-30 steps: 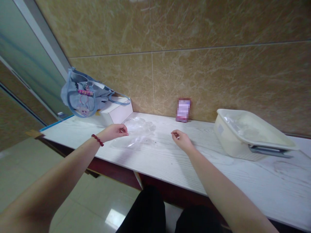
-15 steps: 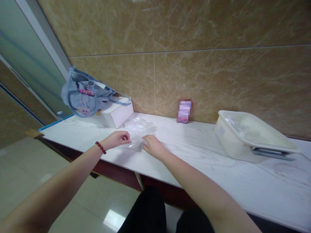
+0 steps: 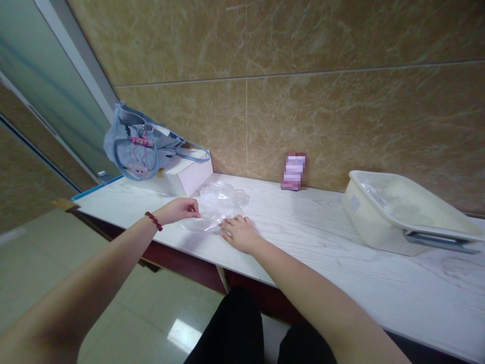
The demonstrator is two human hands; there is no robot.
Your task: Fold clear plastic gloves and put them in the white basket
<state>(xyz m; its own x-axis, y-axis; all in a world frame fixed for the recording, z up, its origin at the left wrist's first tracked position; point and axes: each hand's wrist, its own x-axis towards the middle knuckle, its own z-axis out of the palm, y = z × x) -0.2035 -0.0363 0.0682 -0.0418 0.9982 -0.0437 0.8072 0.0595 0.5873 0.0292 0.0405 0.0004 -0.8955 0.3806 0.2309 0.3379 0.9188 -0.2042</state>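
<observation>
Clear, crumpled plastic (image 3: 220,198) lies on the white wood-grain table (image 3: 295,227) in front of the white box. My left hand (image 3: 182,210), with a red bracelet at the wrist, pinches the plastic's left edge between thumb and fingers. Over the plastic's right front part, my right hand (image 3: 239,232) rests palm down with its fingers spread, touching it.
A light blue bag (image 3: 132,146) sits on the white box (image 3: 193,174) at the back left. Against the tiled wall leans a pixelated pink object (image 3: 293,172). At the right is a cream bin (image 3: 367,222) with clear plastic and a grey handle.
My right hand has flattened and spread its fingers on the plastic. My left hand has drawn slightly away from it to the left, and the plastic is spread wider. The view has shifted a little.
</observation>
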